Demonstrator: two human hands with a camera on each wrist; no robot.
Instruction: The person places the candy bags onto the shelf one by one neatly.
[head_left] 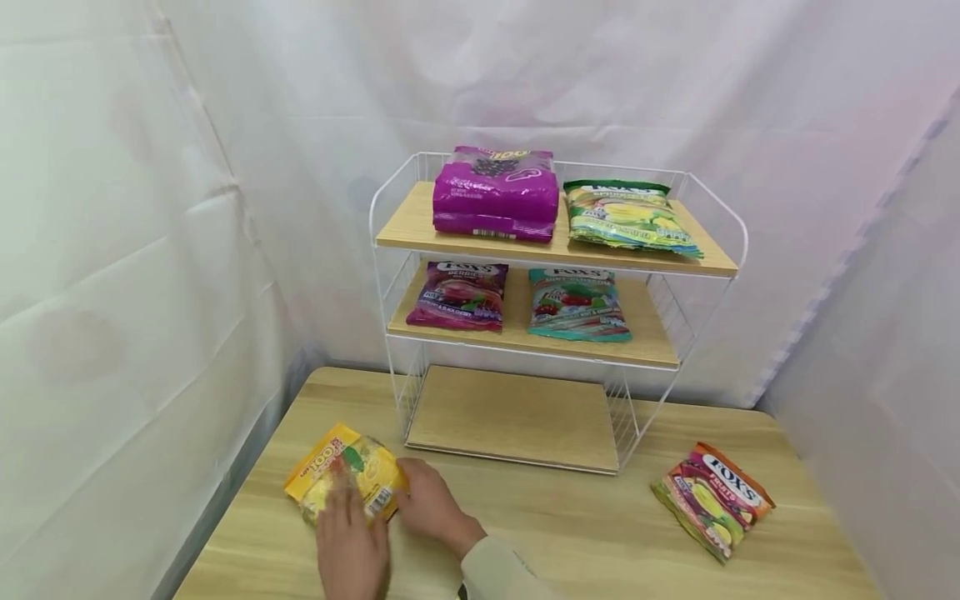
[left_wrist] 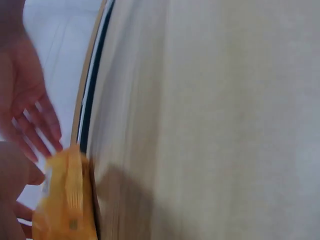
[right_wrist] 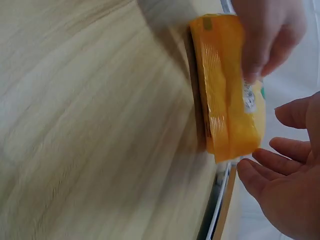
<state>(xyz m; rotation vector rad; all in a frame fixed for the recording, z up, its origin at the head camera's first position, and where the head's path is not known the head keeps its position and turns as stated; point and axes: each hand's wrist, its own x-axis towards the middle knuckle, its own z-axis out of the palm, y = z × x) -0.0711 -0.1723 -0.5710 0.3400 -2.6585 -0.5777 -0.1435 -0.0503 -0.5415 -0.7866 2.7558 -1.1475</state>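
A yellow bag of candy (head_left: 371, 471) lies on the wooden table at the left, in front of the rack. My left hand (head_left: 349, 542) is over its near side, fingers extended onto the bag and a little blurred. At the bag's right end is my right hand (head_left: 435, 507). Seen from the right wrist, the right hand (right_wrist: 287, 172) has parted, relaxed fingers, with the fingertips right at the bag's corner. That view also has the left hand (right_wrist: 270, 37) over the bag's printed face. The left wrist view catches the orange bag end (left_wrist: 67, 200) between both hands.
A white wire rack with wooden shelves (head_left: 517, 417) stands at the back. Its top shelf holds purple bags (head_left: 495, 196) and green-yellow bags (head_left: 630, 217); the middle holds a berry candy bag (head_left: 461, 296) and a teal bag (head_left: 579, 304). A fruit candy bag (head_left: 712, 500) lies at right.
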